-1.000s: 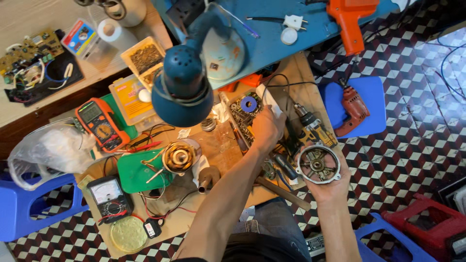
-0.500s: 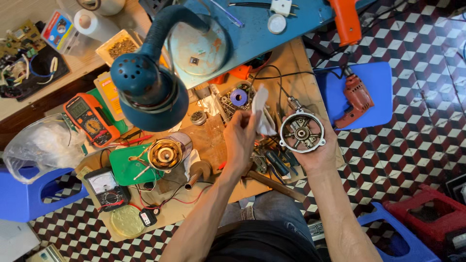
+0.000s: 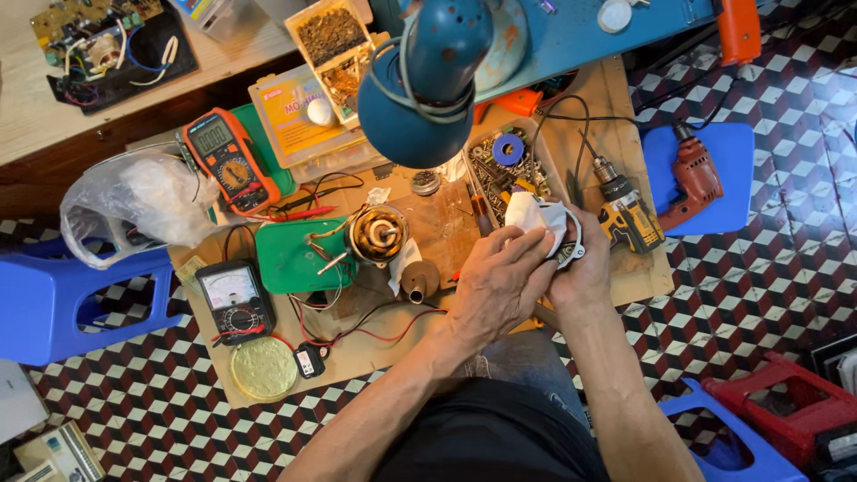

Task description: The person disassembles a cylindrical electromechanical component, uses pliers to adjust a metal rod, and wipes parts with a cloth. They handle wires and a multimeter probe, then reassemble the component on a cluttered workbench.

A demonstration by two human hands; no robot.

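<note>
- left hand (image 3: pixel 495 281): grip closed on a white rag (image 3: pixel 534 217), pressing it onto the round metal motor cover (image 3: pixel 569 248); cover mostly hidden under rag and fingers
- right hand (image 3: pixel 585 268): grip wrapped round the cover from below, holding it just above the surface (image 3: pixel 616 94), near its right edge
- just right of hands: yellow cordless drill (image 3: pixel 628 214); parts tray (image 3: pixel 504 165) just behind
- left of hands: copper-wound motor (image 3: pixel 377 234) on green pad (image 3: pixel 290 259); blue lamp (image 3: pixel 420 85) overhead
</note>
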